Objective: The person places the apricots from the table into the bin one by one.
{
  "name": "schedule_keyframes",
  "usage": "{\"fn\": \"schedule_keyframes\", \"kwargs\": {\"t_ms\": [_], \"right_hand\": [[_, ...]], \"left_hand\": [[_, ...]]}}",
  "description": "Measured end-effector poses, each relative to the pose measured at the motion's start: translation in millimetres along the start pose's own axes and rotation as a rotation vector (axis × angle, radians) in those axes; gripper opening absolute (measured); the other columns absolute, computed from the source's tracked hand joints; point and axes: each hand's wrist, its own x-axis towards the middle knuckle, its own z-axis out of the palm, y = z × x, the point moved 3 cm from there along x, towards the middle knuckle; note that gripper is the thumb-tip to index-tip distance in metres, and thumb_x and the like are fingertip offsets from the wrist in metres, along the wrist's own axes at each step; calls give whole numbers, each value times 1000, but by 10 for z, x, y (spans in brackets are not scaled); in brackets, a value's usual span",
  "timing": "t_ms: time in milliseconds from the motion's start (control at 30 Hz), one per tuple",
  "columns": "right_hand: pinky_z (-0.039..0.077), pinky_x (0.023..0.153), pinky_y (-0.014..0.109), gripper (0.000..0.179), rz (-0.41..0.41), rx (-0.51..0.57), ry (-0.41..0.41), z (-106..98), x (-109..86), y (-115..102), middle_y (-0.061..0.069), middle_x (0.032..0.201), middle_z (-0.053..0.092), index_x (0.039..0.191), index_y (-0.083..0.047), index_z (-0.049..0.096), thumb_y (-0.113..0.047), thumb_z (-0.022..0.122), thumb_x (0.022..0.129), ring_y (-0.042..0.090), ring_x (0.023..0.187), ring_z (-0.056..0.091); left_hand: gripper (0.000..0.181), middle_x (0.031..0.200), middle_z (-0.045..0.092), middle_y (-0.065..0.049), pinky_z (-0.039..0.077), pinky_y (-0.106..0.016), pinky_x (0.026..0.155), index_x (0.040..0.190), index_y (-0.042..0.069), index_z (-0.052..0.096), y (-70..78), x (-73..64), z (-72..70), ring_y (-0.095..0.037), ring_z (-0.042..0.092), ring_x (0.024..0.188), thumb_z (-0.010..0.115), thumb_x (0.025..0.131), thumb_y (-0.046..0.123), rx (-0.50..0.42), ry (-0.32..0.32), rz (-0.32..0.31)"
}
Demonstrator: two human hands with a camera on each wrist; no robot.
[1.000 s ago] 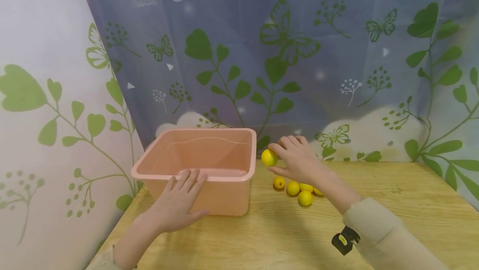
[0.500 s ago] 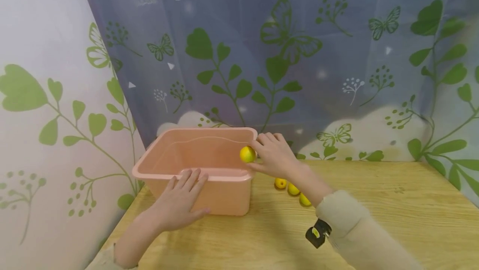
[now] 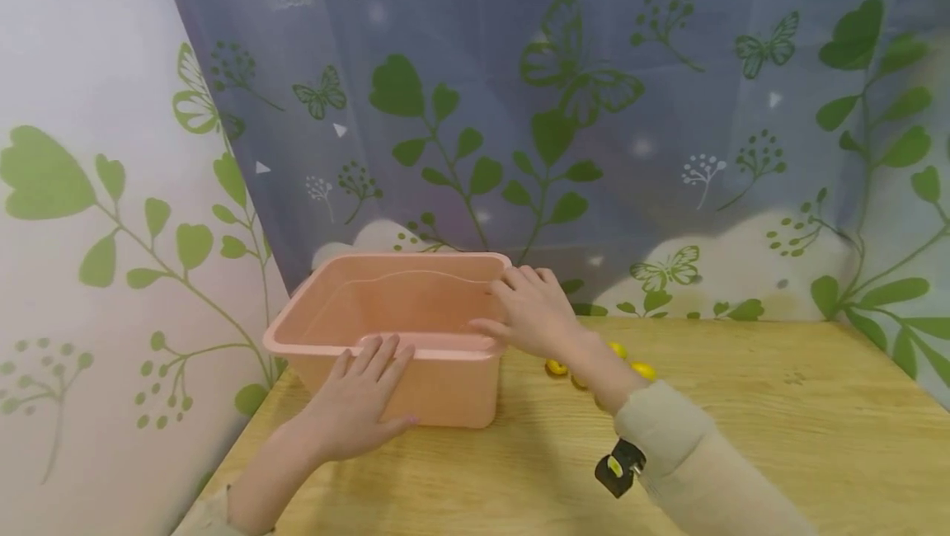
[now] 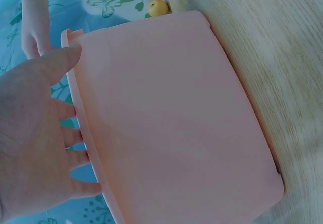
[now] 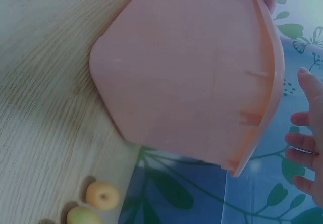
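Observation:
A pink plastic bin (image 3: 456, 392) stands on the table, its top open. My left hand (image 3: 349, 408) rests on the front rim with straight fingers. In the left wrist view its thumb lies against the bin's outer wall (image 4: 166, 113). Above the right rim is my right hand (image 3: 536, 313), fingers spread and nothing visible between them. The right wrist view shows that hand (image 5: 312, 138) apart from the rim. Several small round yellow fruits (image 3: 644, 370) lie on the table right of the bin, partly behind my right forearm. The bin's floor is mostly hidden by its front wall.
The wooden table (image 3: 779, 412) extends to the right and front. A blue cloth (image 3: 668, 148) with leaves and butterflies hangs directly behind it. A pale patterned wall (image 3: 82, 272) is at the left. A black strap mount (image 3: 619, 467) sits on my right wrist.
My right hand has carried a yellow fruit left to the bin's right rim and let it go; the fruit is out of sight now. My left hand has stayed on the rim.

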Motion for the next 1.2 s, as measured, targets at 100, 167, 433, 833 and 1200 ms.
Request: {"fn": "schedule_keyframes", "kwargs": {"t_ms": [100, 167, 433, 833, 1200], "right_hand": [[38, 86, 43, 52, 10, -8, -9, 4, -54, 92, 2, 102, 53, 114, -16, 61, -60, 51, 86, 22, 95, 49], [38, 86, 43, 51, 18, -1, -6, 20, -94, 164, 3, 100, 53, 114, -16, 62, -58, 51, 87, 22, 94, 49], [37, 82, 44, 44, 71, 33, 11, 153, -315, 451, 6, 100, 55, 111, -13, 63, -50, 55, 89, 25, 95, 50], [35, 86, 52, 49, 114, 36, -40, 419, -730, 840, 11, 103, 55, 115, -7, 62, -49, 51, 91, 32, 100, 50], [37, 88, 51, 53, 61, -55, -60, 713, -1138, 1089, 4, 90, 52, 105, -8, 63, -53, 67, 78, 28, 91, 51]], "left_hand": [[80, 149, 18, -25, 13, -63, 105, 146, 0, 22, -3, -4, 1, -42, 15, 136, 53, 90, 48, 9, 5, -1], [80, 149, 18, -25, 13, -63, 105, 146, 0, 22, -6, -6, 1, -42, 15, 136, 52, 90, 48, 23, 12, 1], [79, 149, 19, -25, 14, -63, 104, 146, 0, 23, -1, -21, -9, -43, 15, 135, 54, 90, 46, 18, 31, 4], [79, 149, 21, -24, 17, -62, 104, 146, 1, 23, -13, -24, 9, -42, 18, 135, 55, 89, 47, 51, 53, 14], [79, 148, 21, -24, 16, -63, 104, 145, 0, 24, 8, -13, 21, -42, 18, 135, 55, 89, 46, 40, 41, 13]]}}
